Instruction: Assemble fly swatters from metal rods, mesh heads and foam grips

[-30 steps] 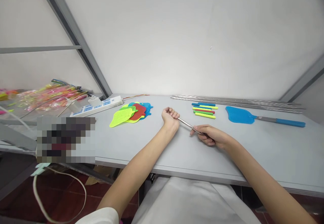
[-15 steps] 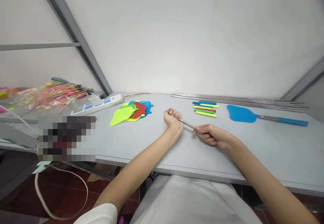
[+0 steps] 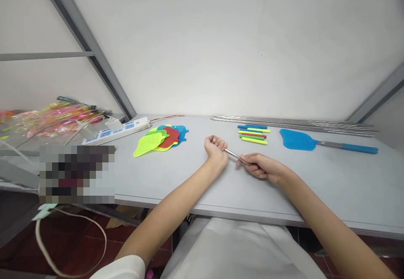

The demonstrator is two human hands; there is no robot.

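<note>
Left hand [image 3: 216, 149] and right hand [image 3: 257, 165] stay closed on one metal rod [image 3: 232, 154], inside the front edge of the desk [image 3: 240, 195] — grip essentially unchanged, so work on it apparently continues.

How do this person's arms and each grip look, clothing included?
The left arm has a short white sleeve and is bare beyond it. The right arm shows bare, no sleeve in view. The left grip and right grip are ungloved; no watch or bracelet shows.
</note>
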